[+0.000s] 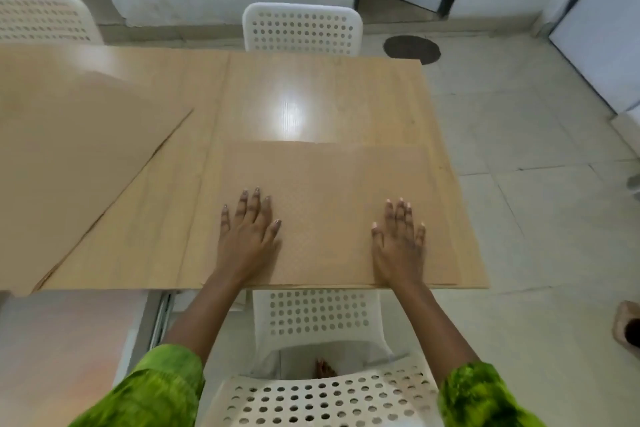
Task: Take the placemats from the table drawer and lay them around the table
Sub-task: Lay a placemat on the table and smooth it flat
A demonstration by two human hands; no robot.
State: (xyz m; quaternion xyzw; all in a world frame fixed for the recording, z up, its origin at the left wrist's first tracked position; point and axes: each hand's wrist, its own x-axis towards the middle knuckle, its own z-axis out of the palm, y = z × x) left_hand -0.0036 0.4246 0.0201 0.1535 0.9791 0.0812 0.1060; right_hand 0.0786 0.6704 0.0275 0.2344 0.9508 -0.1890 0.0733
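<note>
On table (311,87), a faint-edged placemat (325,184) lies under outspread left hand (247,236) and right hand (398,243).

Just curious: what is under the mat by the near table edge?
The wooden table shows around the placemat; whatever lies directly beneath it is covered and cannot be seen.

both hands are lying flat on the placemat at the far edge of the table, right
Not the far edge. The head view shows the left hand and right hand lying flat on the placemat at the near edge of the table.
</note>
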